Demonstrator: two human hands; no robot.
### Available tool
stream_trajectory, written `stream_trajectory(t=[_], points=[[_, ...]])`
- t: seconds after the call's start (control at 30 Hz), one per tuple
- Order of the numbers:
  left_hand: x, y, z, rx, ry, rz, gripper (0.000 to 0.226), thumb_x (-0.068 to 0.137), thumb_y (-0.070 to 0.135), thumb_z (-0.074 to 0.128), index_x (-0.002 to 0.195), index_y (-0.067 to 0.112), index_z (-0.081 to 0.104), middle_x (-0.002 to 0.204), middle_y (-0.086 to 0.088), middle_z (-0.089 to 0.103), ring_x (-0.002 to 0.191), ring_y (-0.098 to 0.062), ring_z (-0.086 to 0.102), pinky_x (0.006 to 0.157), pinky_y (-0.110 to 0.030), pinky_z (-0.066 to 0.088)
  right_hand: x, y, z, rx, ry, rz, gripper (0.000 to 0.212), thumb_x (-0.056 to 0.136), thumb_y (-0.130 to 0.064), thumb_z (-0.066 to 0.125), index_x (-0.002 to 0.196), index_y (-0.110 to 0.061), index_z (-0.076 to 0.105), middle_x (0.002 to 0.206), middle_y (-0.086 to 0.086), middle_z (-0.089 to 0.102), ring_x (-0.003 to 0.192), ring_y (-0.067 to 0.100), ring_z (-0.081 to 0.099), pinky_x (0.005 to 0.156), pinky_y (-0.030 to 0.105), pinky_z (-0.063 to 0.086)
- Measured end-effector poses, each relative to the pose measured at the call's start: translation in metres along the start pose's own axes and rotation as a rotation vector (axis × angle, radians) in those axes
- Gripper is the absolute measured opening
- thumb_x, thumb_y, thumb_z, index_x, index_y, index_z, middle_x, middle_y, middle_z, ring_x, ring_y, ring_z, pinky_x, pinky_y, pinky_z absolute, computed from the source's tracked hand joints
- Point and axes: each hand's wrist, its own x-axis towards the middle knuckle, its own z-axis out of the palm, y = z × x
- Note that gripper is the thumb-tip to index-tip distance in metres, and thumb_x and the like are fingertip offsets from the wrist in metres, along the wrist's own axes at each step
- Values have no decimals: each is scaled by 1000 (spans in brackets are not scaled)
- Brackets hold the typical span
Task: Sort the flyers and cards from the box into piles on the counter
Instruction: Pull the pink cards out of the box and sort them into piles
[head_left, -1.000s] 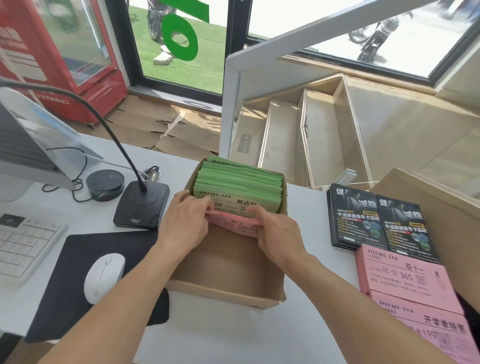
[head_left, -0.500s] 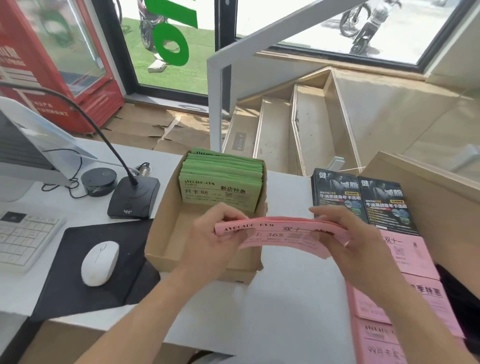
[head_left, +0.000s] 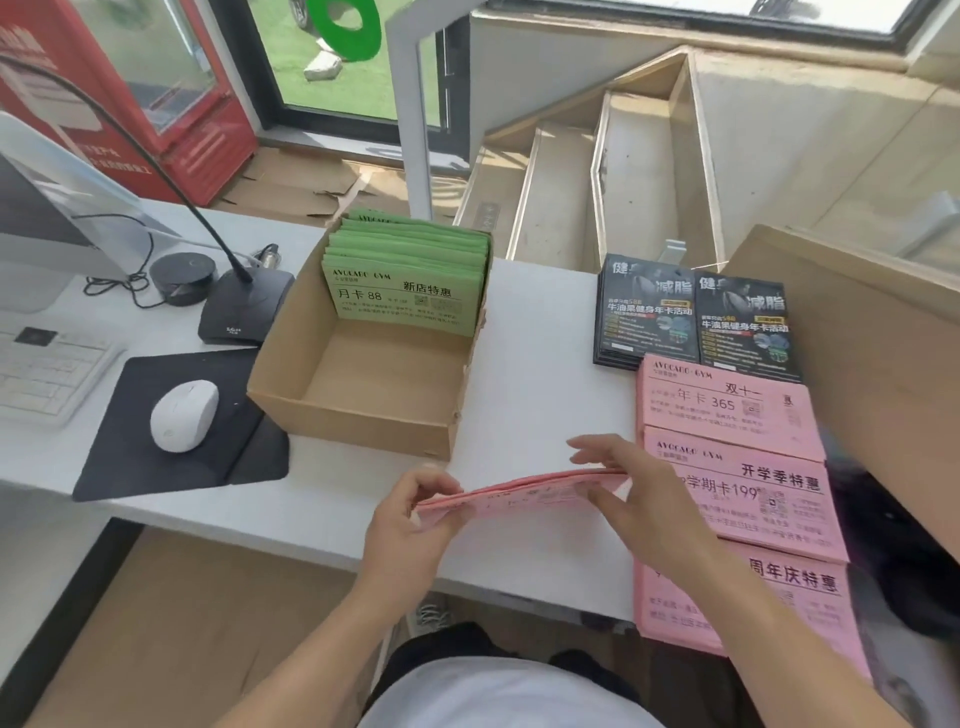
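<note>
A thin stack of pink cards (head_left: 519, 496) is held flat above the counter's front edge. My left hand (head_left: 410, 525) grips its left end and my right hand (head_left: 631, 493) pinches its right end. The cardboard box (head_left: 353, 421) stands behind, holding only green cards (head_left: 410, 275) upright at its far end. To the right lie three pink piles: a far one (head_left: 727, 410), a middle one (head_left: 769, 499) and a near one (head_left: 810, 597). Two black flyer stacks (head_left: 696, 317) lie behind them.
A white mouse (head_left: 184, 414) sits on a black pad (head_left: 130, 467) left of the box, with a keyboard (head_left: 47, 374), a microphone base (head_left: 244, 312) and a monitor (head_left: 47, 218) further left. A wooden panel (head_left: 857, 332) rises on the right.
Both hands lifted the pink cards out of the box, then carried them toward me and to the right, down to the counter's front edge. The camera tilted down.
</note>
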Motion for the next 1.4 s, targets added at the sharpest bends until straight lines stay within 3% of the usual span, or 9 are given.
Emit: stream_trajectory(t=[0.2, 0.37, 0.63, 0.83, 0.97, 1.1, 1.2, 1.3, 1.4], points=[[-7, -6, 18, -31, 41, -32, 42, 84, 12, 80, 117, 33, 62, 100, 10, 72, 99, -5, 65, 85, -17, 49, -2, 16, 8, 97, -46, 59, 52, 97, -7, 61, 130, -45, 49, 106, -16, 64, 102, -7, 57, 80, 10, 42], [-10, -11, 23, -9, 138, -4, 44, 89, 13, 75, 120, 39, 60, 101, 13, 70, 104, -9, 65, 94, -29, 49, -8, 20, 10, 131, -6, 41, 52, 97, -4, 58, 133, -41, 48, 104, -15, 62, 101, -7, 56, 79, 6, 42], [-24, 9, 40, -41, 240, 26, 49, 93, 12, 70, 128, 43, 55, 106, 11, 73, 102, -9, 68, 89, -36, 58, -40, 17, -14, 221, 80, 50, 49, 101, -9, 54, 126, -50, 46, 102, -31, 64, 98, -7, 61, 75, 12, 51], [-41, 28, 98, 38, -88, -9, 74, 89, 11, 76, 140, 50, 38, 98, 10, 74, 90, -3, 70, 67, -17, 56, -98, 52, -65, 207, 235, 195, 57, 98, -16, 61, 129, -58, 40, 117, -30, 57, 107, -9, 56, 68, 12, 52], [-42, 19, 154, 165, -258, -34, 83, 89, 18, 76, 147, 51, 27, 109, 10, 67, 94, -2, 67, 66, -14, 56, -130, 88, -83, 158, 345, 337, 55, 98, -12, 59, 130, -52, 40, 115, -28, 53, 95, -15, 57, 58, 12, 50], [-39, 15, 186, 233, -312, -43, 87, 89, 21, 76, 153, 43, 22, 109, 17, 59, 89, -4, 64, 65, -19, 58, -146, 115, -78, 93, 457, 408, 50, 98, -13, 58, 137, -41, 43, 128, -14, 57, 108, 2, 59, 70, 17, 51], [-39, 10, 193, 249, -256, -1, 88, 88, 22, 77, 154, 41, 22, 123, 18, 54, 92, -5, 63, 64, -16, 55, -149, 127, -67, 0, 528, 436, 41, 98, -26, 58, 137, -34, 47, 130, -11, 53, 106, 2, 55, 73, 15, 45], [-45, 5, 189, 262, -231, 22, 99, 81, 25, 84, 154, 40, 18, 144, 17, 40, 111, -4, 56, 84, -19, 54, -156, 131, -63, -9, 592, 439, 45, 94, -38, 63, 135, -39, 44, 134, -15, 45, 110, 0, 51, 86, 19, 46], [-59, 2, 184, 260, -363, -18, 119, 71, 23, 91, 155, 43, 9, 153, 19, 27, 136, -2, 38, 108, -29, 40, -168, 129, -72, -41, 536, 541, 58, 86, -43, 73, 135, -38, 43, 143, -14, 40, 121, 5, 47, 97, 30, 44]])
